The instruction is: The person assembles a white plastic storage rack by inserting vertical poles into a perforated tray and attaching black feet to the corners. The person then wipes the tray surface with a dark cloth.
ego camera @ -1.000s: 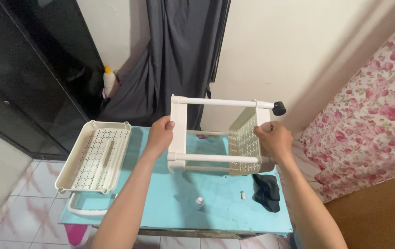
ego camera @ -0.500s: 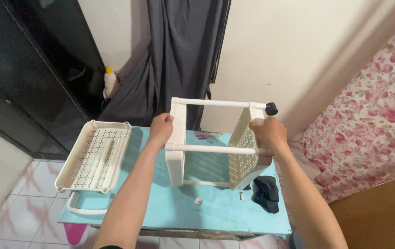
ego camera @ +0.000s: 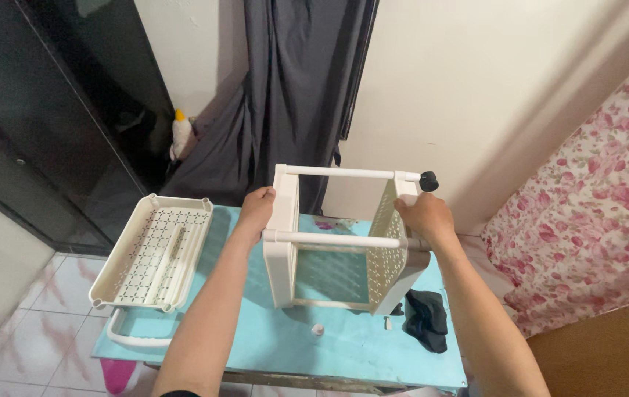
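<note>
Standing on its side, cream perforated-shelf rack (ego camera: 344,246), white poles

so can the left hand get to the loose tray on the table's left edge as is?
Probably yes. The left hand grips the rack, and the loose tray lies just beside that forearm with nothing between; it would have to let go first.

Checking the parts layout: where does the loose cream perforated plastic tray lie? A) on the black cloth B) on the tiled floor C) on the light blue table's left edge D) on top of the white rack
C: the cream perforated plastic tray rests on the left edge of the light blue table, overhanging it, left of the left hand.
</note>
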